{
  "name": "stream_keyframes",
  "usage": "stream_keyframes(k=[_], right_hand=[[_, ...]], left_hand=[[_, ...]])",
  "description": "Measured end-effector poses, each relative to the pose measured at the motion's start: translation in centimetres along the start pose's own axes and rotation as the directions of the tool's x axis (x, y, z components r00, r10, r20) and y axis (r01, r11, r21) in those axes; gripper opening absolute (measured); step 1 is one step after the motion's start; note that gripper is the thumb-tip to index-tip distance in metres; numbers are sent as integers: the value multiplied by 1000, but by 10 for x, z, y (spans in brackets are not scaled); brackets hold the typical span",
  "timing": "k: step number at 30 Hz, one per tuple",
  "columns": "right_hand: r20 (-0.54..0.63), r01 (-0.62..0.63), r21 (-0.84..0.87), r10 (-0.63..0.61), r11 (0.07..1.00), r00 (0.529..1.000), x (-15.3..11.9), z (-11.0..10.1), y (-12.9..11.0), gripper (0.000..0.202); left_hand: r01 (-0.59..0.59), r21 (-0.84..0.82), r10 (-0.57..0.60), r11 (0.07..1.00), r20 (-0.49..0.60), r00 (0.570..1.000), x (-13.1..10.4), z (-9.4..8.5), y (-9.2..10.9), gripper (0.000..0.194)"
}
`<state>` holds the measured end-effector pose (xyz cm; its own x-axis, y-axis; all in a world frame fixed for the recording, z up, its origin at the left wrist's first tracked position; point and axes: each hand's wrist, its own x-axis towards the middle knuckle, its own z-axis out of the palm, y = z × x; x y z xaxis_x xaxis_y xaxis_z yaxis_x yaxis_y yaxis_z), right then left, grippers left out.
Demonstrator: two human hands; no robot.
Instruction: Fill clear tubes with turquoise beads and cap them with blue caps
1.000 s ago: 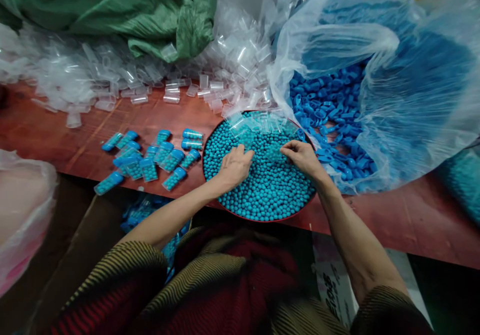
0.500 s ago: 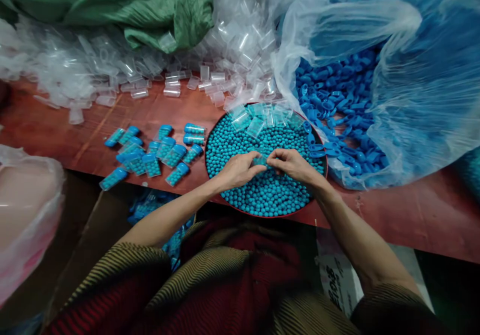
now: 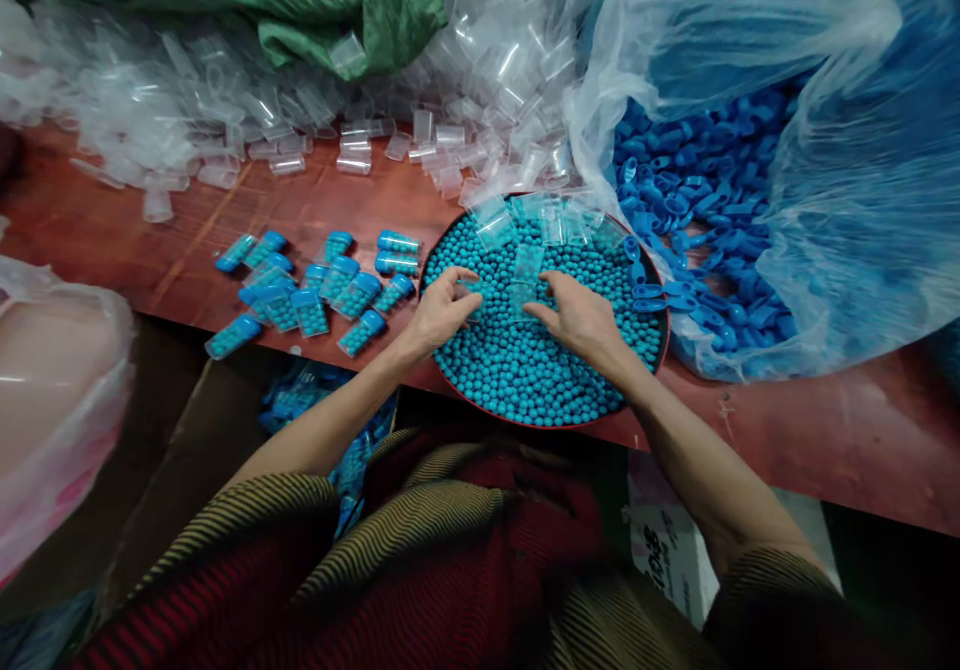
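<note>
A round red-rimmed tray [image 3: 541, 424] holds many small turquoise balls [image 3: 540, 380]. Over its left part, my left hand [image 3: 442, 318] has a clear container [image 3: 469, 290] between thumb and fingers, partly hidden by them. My right hand [image 3: 581, 320] is over the right part, thumb and forefinger apart, its thumb tip beside another clear container [image 3: 522, 300] on the balls. More clear containers [image 3: 493, 223] lie at the tray's back edge. Left of the tray, several ball-filled containers with blue caps [image 3: 357, 296] rest on the reddish table [image 3: 352, 190].
Clear empty containers [image 3: 262, 110] are heaped along the back beneath a green cloth [image 3: 360, 10]. An open plastic bag [image 3: 832, 280] of blue caps [image 3: 705, 170] stands right of the tray, some spilling onto its rim. A plastic-lined container [image 3: 60, 380] is at the left.
My hands have moved apart from their meeting point over the tray, the left one leftward. The view has shifted slightly. A clear container now shows on the balls between them.
</note>
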<state>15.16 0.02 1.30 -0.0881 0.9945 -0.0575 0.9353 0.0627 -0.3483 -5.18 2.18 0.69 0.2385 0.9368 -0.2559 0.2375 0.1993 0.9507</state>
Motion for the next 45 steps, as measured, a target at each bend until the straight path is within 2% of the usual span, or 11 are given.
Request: stream_keyframes(k=[4,8,14,19,22,25,29,32,35,39,45], right_hand=[[47,42,-47,-40,998,998,8,17,-15,46],[54,71,219,-85,973,995,15,18,2,31],[83,-96,793,48,601,995,-2,12,7,26],[32,-66,870,78,489,996,-11,21,-13,26],[24,-70,873,101,483,995,-12,24,-14,25],[154,-164,870,61,465,986,-16,20,-10,26],[219,-185,793,11,580,976,-17,9,-2,28],[-51,-17,613,61,790,997,-2,3,7,29],[-254,97,348,-6,932,967,22,3,12,35],[-137,166,235,-137,958,981,38,12,11,20],[-113,317,266,-297,911,948,10,17,8,15]], left_hand=[[-43,4,43,999,30,999,1,7,-3,29],[-59,46,57,997,51,997,5,12,-9,27],[-53,-95,58,994,55,997,10,24,-10,21],[-29,-263,67,964,135,989,7,40,-8,35],[-91,-150,111,985,130,985,3,43,-9,54],[-137,20,132,990,154,979,-1,41,-9,56],[-191,234,144,953,201,969,-7,35,-5,52],[-211,340,146,916,206,968,-10,32,-3,43],[-320,451,260,833,192,946,-12,29,-4,34],[-411,557,355,721,213,911,-11,29,-9,35],[-532,560,427,635,320,846,-5,35,-23,42]])
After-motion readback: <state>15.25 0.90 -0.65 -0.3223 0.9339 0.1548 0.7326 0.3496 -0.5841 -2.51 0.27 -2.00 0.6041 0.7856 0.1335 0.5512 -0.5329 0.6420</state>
